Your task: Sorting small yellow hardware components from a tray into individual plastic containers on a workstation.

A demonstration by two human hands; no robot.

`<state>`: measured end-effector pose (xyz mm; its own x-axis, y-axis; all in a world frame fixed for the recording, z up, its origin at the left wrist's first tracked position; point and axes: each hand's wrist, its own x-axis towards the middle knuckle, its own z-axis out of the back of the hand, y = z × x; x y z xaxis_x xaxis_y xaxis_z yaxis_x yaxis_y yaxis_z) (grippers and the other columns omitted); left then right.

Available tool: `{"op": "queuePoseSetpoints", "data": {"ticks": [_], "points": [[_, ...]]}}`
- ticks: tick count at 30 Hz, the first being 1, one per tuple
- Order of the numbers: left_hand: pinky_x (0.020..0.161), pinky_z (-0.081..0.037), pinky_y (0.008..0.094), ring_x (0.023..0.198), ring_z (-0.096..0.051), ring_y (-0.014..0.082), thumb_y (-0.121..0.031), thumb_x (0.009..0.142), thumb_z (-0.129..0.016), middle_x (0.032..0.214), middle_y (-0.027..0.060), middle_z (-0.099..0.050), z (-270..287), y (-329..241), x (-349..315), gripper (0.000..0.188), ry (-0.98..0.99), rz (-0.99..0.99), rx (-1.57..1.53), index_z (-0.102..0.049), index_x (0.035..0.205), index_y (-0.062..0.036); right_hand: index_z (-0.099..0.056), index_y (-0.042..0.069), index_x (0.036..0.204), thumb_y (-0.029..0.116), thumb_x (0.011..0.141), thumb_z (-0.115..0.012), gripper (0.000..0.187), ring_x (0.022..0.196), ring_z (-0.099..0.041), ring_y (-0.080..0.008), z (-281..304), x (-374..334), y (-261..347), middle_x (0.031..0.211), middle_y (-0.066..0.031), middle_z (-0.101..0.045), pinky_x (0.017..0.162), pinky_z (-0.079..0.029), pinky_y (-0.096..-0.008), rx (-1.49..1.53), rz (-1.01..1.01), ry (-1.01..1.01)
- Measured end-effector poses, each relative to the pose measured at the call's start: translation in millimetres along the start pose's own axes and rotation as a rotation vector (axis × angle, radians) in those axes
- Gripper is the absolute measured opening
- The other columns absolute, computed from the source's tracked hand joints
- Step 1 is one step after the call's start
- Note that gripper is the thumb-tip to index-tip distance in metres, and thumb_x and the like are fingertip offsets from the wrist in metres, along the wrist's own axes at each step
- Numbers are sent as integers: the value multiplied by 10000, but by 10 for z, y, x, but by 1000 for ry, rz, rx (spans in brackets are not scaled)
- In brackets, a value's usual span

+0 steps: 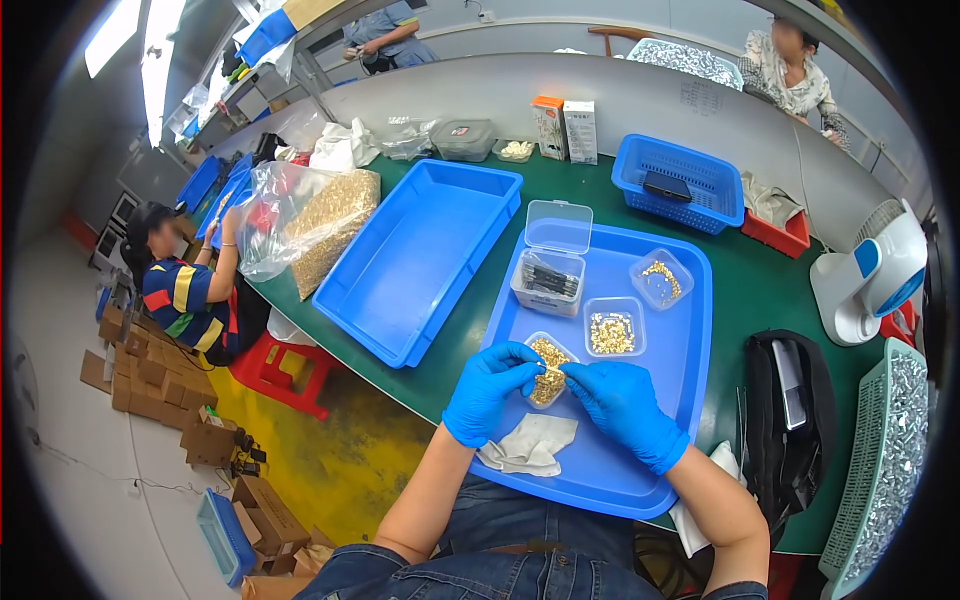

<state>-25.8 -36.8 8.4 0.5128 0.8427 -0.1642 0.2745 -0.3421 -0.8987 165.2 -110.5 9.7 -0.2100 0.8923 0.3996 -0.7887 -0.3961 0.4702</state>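
Observation:
My left hand (492,388) and my right hand (625,405), both in blue gloves, meet over a small clear tub (546,398) of gold-coloured metal parts. The fingers of each are pinched together; what lies between them is too small to make out. Beyond my right hand sit a second tub (613,328) of gold parts and a third tub (661,279) with fewer pieces. A clear lidded box (549,282) of dark thin pieces stands open at the tray's far left. Near my left wrist lies a whitish cloth (530,446). All rest in the blue tray (690,330).
Left of my tray is another blue tray (415,265), beside a bag of gold parts (335,215). A blue basket (677,180) stands behind. To the right are a black bag (790,420), a white fan-like device (868,270) and a green basket of silver parts (880,465). Another person (195,290) sits left.

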Motion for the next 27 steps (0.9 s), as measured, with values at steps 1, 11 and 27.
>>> {"op": "queuePoseSetpoints", "data": {"ticks": [1, 11, 27], "points": [[611, -465, 215, 652, -562, 107, 32, 805, -605, 837, 88, -634, 4, -4, 2, 132, 10, 16, -47, -609, 937, 27, -633, 86, 1018, 131, 817, -608, 208, 617, -599, -264, -8, 1, -3, 739, -108, -617, 541, -463, -353, 31, 2, -21], [607, -467, 216, 649, -561, 111, 33, 802, -607, 837, 88, -634, -13, -7, -6, 146, 11, 27, -46, -613, 947, 31, -633, 86, 1014, 129, 822, -602, 200, 620, -604, -264, -18, -2, -5, 745, -109, -620, 548, -468, -350, 73, 1, -46], [626, -469, 219, 685, -564, 103, 20, 807, -616, 855, 87, -637, -107, -17, -45, 161, -10, 2, 142, -623, 967, 33, -631, 84, 1023, 165, 833, -613, 207, 652, -627, -272, -9, 17, 39, 795, -124, -640, 561, -484, -336, 116, -74, 40]]}}
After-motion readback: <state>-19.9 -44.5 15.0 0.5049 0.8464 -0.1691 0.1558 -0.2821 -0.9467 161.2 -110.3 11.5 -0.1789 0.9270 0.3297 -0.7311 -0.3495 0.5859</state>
